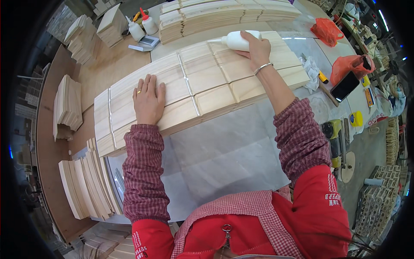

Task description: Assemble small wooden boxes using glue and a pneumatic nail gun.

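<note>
A pale wooden panel (205, 75) with several crosswise grooves lies on the bench in front of me, apparently on top of others. White glue lines (185, 77) run along two of its grooves. My left hand (148, 101) rests flat on the panel between those lines, fingers stretched out and holding nothing. In my right hand (259, 52) is a white glue bottle (237, 41), tipped on its side with the nozzle toward the left. Its tip is at the far end of another groove; whether it touches the wood I cannot tell.
More stacked panels (224, 19) stand behind. Two glue bottles (142, 28) are at the far left, near wooden piles (69, 105). On the right lie a phone (345, 86), red plastic bags (327, 32), a hammer-like wooden handle (328, 94) and a yellow-black power tool (332, 129).
</note>
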Demonstrator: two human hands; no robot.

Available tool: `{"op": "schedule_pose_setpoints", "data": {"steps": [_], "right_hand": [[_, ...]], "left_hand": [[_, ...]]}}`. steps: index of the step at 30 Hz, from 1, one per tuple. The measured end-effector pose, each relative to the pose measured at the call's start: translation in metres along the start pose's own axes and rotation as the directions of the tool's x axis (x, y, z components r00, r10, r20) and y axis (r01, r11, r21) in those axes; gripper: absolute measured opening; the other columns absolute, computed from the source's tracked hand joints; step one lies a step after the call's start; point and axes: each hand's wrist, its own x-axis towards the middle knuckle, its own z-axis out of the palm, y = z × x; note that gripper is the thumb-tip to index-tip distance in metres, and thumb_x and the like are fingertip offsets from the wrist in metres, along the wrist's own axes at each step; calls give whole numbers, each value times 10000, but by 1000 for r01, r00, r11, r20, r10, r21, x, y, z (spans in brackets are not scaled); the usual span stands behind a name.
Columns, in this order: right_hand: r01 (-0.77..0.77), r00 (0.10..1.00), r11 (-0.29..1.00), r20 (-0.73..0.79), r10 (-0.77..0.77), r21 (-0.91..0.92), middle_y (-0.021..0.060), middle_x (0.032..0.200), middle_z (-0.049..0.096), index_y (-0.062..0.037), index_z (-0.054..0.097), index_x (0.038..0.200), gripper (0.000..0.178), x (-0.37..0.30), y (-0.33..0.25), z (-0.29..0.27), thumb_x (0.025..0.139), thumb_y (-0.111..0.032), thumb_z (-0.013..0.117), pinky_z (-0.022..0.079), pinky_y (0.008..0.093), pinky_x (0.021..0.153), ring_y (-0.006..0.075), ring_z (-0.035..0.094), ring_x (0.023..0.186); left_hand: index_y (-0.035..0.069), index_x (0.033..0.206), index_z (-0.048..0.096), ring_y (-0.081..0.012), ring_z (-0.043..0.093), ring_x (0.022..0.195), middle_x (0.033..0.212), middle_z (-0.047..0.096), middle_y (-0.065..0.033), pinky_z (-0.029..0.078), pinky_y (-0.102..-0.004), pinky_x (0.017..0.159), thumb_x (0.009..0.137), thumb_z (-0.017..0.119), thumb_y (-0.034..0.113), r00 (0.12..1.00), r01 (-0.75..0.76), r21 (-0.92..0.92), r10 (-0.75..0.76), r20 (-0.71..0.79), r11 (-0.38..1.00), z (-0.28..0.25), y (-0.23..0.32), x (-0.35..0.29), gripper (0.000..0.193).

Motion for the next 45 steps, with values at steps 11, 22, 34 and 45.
{"op": "schedule_pose_setpoints", "data": {"steps": [11,22,34,45], "right_hand": [[55,998,990,-15,-57,-128,249,994,516,126,340,1092,578,-1,6,1,759,-145,727,590,330,572,321,645,789],[116,993,973,-8,-120,-201,250,1039,508,116,372,1104,575,-48,-6,-29,739,-153,725,582,319,573,300,619,820],[149,982,941,-62,-176,-304,221,1003,524,103,398,1082,536,-100,-19,-54,746,-145,735,579,301,600,265,619,801],[191,967,908,-85,-238,-373,193,984,542,66,427,1081,531,-139,-13,-92,737,-200,733,514,305,693,236,581,815]], "left_hand": [[62,1281,515,-321,396,1294,1357,491,-90,283,-444,1073,938,410,380,1000,-5,11,5,-8,1000,0,0,2,479],[83,1282,523,-303,405,1292,1355,499,-67,286,-434,1073,935,398,413,1000,11,27,-11,2,1000,4,-3,3,496],[91,1282,525,-291,412,1289,1354,501,-61,287,-422,1068,927,391,441,1000,14,30,-14,5,999,9,-4,6,516],[101,1281,526,-289,410,1291,1364,492,-50,282,-422,1070,928,377,452,1000,9,21,-9,14,1000,11,-7,7,520]]}}
